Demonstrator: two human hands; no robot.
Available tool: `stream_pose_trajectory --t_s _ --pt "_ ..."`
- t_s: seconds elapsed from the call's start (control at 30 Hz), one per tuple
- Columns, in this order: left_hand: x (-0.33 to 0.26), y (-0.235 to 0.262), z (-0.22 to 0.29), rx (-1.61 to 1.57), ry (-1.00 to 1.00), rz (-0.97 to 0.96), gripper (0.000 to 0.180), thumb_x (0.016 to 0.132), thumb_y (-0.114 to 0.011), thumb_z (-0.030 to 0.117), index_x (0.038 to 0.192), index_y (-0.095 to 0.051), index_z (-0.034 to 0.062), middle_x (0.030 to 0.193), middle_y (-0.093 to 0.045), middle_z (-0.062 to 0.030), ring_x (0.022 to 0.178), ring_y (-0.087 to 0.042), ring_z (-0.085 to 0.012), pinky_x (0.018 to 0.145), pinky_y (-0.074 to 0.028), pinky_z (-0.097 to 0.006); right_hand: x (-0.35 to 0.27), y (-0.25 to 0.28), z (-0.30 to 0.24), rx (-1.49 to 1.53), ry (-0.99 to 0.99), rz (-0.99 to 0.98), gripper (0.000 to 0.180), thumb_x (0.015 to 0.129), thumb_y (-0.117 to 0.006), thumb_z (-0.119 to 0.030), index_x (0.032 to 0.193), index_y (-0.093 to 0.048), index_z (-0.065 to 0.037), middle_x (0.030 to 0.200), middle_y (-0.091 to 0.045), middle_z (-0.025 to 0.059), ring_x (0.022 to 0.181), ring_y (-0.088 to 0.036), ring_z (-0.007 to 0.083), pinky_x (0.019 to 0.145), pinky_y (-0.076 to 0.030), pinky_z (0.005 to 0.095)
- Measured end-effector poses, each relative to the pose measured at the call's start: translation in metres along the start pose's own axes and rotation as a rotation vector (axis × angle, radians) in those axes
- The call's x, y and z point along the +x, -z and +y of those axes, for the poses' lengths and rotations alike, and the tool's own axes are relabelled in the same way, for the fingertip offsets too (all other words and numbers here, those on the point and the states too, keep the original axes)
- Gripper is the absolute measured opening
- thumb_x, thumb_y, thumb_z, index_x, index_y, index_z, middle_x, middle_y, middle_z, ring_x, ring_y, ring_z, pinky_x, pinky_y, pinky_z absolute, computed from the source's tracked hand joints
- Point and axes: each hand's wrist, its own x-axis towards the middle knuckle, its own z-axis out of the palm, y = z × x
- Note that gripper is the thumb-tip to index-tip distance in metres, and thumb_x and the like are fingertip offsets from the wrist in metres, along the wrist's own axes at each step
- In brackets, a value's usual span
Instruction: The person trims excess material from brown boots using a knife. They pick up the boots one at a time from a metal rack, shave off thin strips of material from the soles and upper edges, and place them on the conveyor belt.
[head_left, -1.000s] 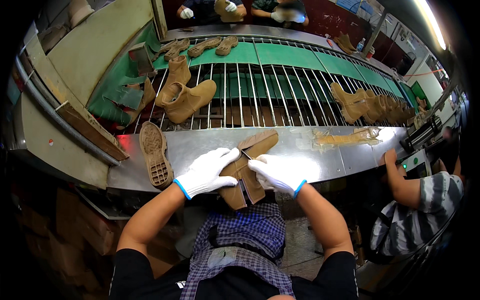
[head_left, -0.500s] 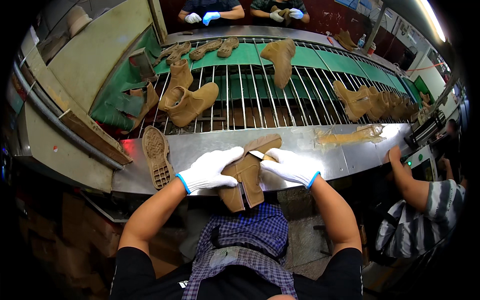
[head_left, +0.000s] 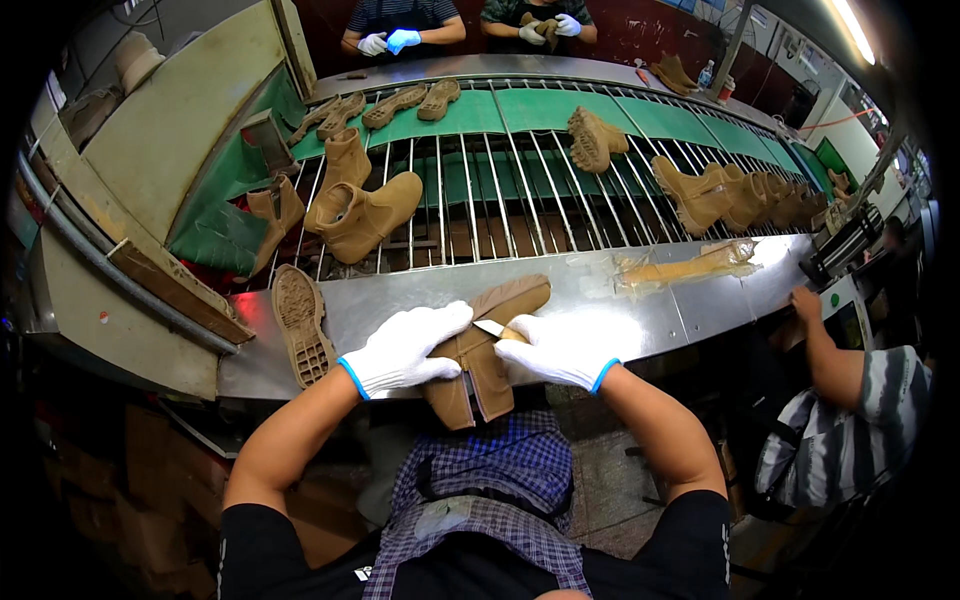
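Observation:
A tan ankle boot with a zip slit at the shaft lies at the front edge of the metal counter, shaft toward me. My left hand, in a white knit glove with a blue cuff, is closed around its left side. My right hand, gloved the same way, grips a short knife by its wooden handle. The pale blade points left, against or just above the boot near my left fingertips; contact is hard to tell. A loose tan sole rests tread-up left of my left hand.
Beyond the counter, metal rods run over a green belt. Tan boots stand left, more right; a single boot lies farther back. Two gloved people work opposite; another person's arm is at right.
The single boot beyond the rods has moved right and shows its sole differently. The boot in my hands has tilted slightly, with the knife still on its right side. My view has shifted a little.

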Motion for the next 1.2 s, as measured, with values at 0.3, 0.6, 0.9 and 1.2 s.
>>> stream_pose_trajectory --t_s 0.3,0.6,0.9,1.2 --pt "0.002 0.012 0.018 0.105 -0.005 -0.055 0.08 0.092 -0.083 0.037 0.16 -0.053 0.0067 0.163 -0.055 -0.0248 0.139 -0.061 -0.0442 0.115 -0.052 -0.05 -0.031 0.01 -0.009 -0.197 -0.018 0.232 0.044 0.11 -0.064 -0.045 0.116 -0.063 -0.001 0.085 -0.074 0.0223 0.076 -0.074 0.0407 0.069 -0.059 0.0513" --pt "0.041 0.009 0.022 -0.06 0.27 -0.01 0.116 0.085 -0.085 0.06 0.171 -0.034 0.0013 0.169 -0.047 -0.0273 0.147 -0.057 -0.0461 0.122 -0.048 -0.05 -0.033 -0.021 0.005 -0.055 0.097 0.347 0.042 0.108 -0.069 -0.042 0.114 -0.065 0.0 0.083 -0.073 0.0194 0.07 -0.072 0.0391 0.067 -0.059 0.0489" --pt "0.058 0.006 0.04 0.0 0.367 -0.109 0.123 0.085 -0.083 0.067 0.172 -0.029 -0.0015 0.128 -0.073 -0.0361 0.117 -0.075 -0.0498 0.101 -0.06 -0.051 -0.035 0.0 -0.01 -0.14 0.099 0.266 0.039 0.111 -0.064 -0.042 0.119 -0.069 -0.004 0.092 -0.074 0.0216 0.082 -0.074 0.0402 0.075 -0.059 0.0497" --pt "0.046 -0.001 0.043 0.002 0.338 -0.042 0.108 0.092 -0.08 0.059 0.168 -0.035 -0.0025 0.134 -0.07 -0.0361 0.118 -0.073 -0.0504 0.102 -0.059 -0.052 -0.025 0.022 0.044 -0.292 0.044 0.318 0.041 0.109 -0.065 -0.048 0.114 -0.067 -0.008 0.089 -0.074 0.019 0.073 -0.073 0.0379 0.066 -0.058 0.0493"
